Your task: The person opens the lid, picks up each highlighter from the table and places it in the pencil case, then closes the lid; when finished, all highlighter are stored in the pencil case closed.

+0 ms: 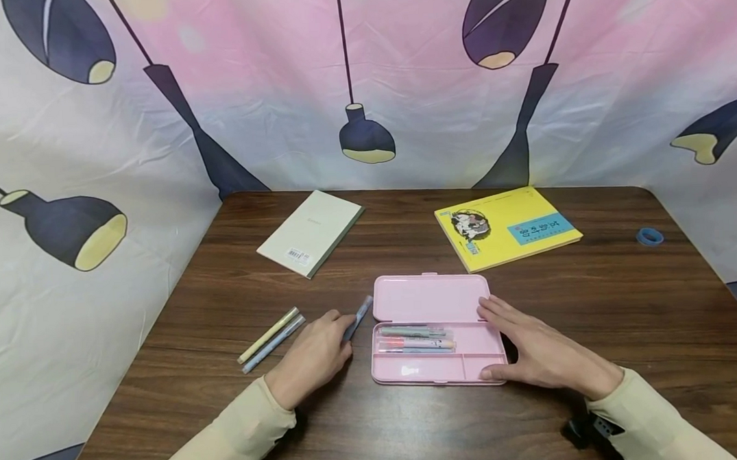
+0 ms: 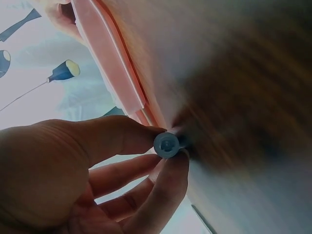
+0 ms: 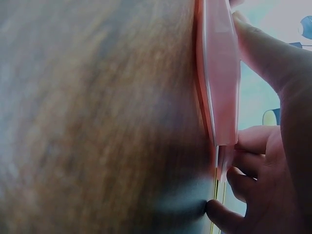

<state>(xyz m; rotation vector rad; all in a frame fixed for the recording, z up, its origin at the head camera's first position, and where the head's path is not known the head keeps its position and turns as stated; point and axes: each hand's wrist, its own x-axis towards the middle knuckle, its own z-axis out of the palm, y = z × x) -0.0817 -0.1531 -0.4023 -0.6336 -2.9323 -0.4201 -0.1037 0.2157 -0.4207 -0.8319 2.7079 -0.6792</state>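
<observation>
My left hand (image 1: 315, 352) pinches a slim blue pen (image 1: 364, 310) between thumb and fingers, just left of the pencil case. In the left wrist view the pen (image 2: 166, 145) shows its round end toward the camera. The pink pencil case (image 1: 421, 372) lies unfolded on the table, its lid (image 1: 430, 297) laid back on the far side. Several pens (image 1: 413, 342) lie in its larger compartment. My right hand (image 1: 543, 349) rests on the case's right side, thumb on the near corner and extended fingers on the lid's edge. Beside my left hand lie a yellow pen (image 1: 268, 334) and another blue pen (image 1: 275, 344).
A pale green notebook (image 1: 309, 232) lies at the back left of the wooden table (image 1: 184, 403). At the back right is a yellow book (image 1: 497, 214), with a blue tape roll (image 1: 649, 237) farther right. A patterned cloth (image 1: 424, 83) hangs behind the table.
</observation>
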